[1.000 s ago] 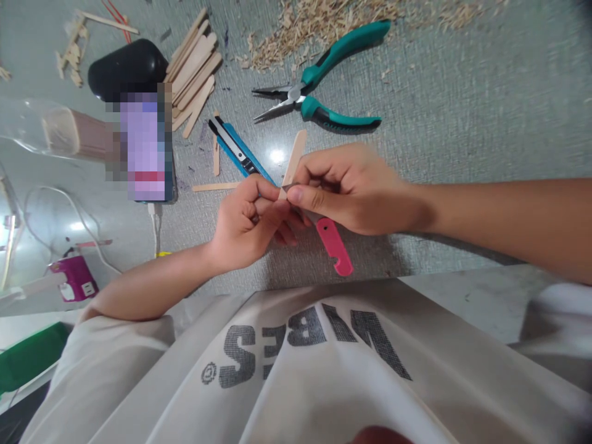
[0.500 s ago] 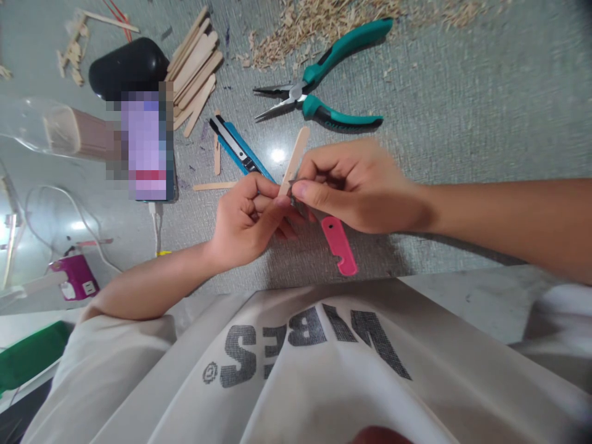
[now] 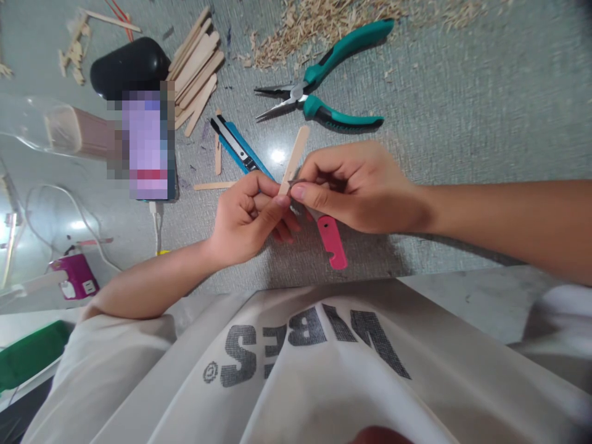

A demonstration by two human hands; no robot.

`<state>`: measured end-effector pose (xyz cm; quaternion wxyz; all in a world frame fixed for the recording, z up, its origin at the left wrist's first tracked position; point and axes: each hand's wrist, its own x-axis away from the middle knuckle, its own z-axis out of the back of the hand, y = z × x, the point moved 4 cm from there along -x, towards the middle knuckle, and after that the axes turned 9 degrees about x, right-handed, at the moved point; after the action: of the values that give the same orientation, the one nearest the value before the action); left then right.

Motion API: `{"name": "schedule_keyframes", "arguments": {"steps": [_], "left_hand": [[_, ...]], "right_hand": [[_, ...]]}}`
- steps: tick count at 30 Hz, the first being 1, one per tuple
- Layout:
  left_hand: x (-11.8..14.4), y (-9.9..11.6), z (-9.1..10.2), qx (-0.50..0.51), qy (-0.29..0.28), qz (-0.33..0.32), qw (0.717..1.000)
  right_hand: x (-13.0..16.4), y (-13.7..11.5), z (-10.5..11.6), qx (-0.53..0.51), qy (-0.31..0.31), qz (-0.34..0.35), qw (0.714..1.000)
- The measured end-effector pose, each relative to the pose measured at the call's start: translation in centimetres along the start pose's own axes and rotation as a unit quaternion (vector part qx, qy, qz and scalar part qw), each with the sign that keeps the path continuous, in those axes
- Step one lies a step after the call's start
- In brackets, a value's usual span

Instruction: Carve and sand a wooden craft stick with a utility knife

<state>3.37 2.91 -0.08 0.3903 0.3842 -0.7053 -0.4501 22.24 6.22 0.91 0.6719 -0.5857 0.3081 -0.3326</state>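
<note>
A hobby craft spot, as I see it.
Wood shavings [image 3: 324,18], loose craft sticks [image 3: 197,68], teal pliers [image 3: 319,86] and a blue utility knife [image 3: 238,148] litter the grey surface [image 3: 462,111].

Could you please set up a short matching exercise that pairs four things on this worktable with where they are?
Things:
1. long-nose pliers
2. pink-handled knife
3. craft stick
4. blue utility knife

Places:
A. pinched by the left hand
B. gripped in the right hand
C. lying just below the wood shavings
D. flat on the table, beyond the left hand

Pairs: 1-C, 2-B, 3-A, 4-D
</note>
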Motion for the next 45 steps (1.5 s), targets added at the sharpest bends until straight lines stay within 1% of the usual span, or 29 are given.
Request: {"name": "schedule_keyframes", "arguments": {"steps": [4,18,23,25,29,31,34,36,38,39,41,42,43,44,45], "left_hand": [[0.0,0.2,0.0,-0.006,-0.002,-0.009,1.0],[0.1,0.1,0.1,-0.02,0.012,-0.005,1.0],[0.1,0.5,-0.1,-0.031,0.016,-0.042,0.998],[0.2,0.5,-0.1,-0.033,0.02,-0.044,0.998],[0.1,0.3,0.1,-0.028,0.02,-0.028,0.999],[0.1,0.2,0.2,-0.027,0.018,-0.028,0.999],[0.1,0.2,0.1,-0.04,0.021,-0.038,0.998],[0.2,0.3,0.2,-0.069,0.038,-0.063,0.995],[0.4,0.7,0.6,-0.127,0.079,-0.119,0.982],[0.5,1.1,0.8,-0.168,0.103,-0.161,0.967],[0.8,1.9,1.3,-0.269,0.136,-0.246,0.921],[0.8,2.2,1.4,-0.32,0.137,-0.28,0.895],[0.8,2.4,1.5,-0.362,0.129,-0.301,0.873],[0.7,2.5,1.6,-0.388,0.12,-0.31,0.86],[0.6,2.5,1.8,-0.401,0.116,-0.304,0.856]], "right_hand": [[0.0,0.1,-0.1,-0.017,-0.006,-0.004,1.0],[0.0,0.0,0.0,0.004,0.003,-0.012,1.0],[0.0,-0.1,0.1,0.036,-0.02,0.004,0.999],[0.1,-0.1,0.1,0.038,-0.017,0.003,0.999],[0.1,0.1,0.1,0.01,-0.01,-0.005,1.0],[0.1,0.0,0.2,0.017,-0.008,-0.003,1.0],[0.0,0.0,0.2,0.037,-0.009,0.004,0.999],[0.1,0.1,0.1,0.027,-0.009,0.004,1.0],[0.3,0.2,0.1,0.0,-0.006,-0.001,1.0],[0.4,0.3,0.2,-0.012,-0.002,-0.003,1.0],[0.7,0.4,0.4,-0.025,0.018,-0.003,1.0],[0.8,0.4,0.5,-0.025,0.032,0.0,0.999],[0.9,0.4,0.7,-0.021,0.047,0.003,0.999],[0.9,0.4,0.9,-0.017,0.06,0.006,0.998],[1.0,0.4,1.0,-0.015,0.071,0.005,0.997]]}}
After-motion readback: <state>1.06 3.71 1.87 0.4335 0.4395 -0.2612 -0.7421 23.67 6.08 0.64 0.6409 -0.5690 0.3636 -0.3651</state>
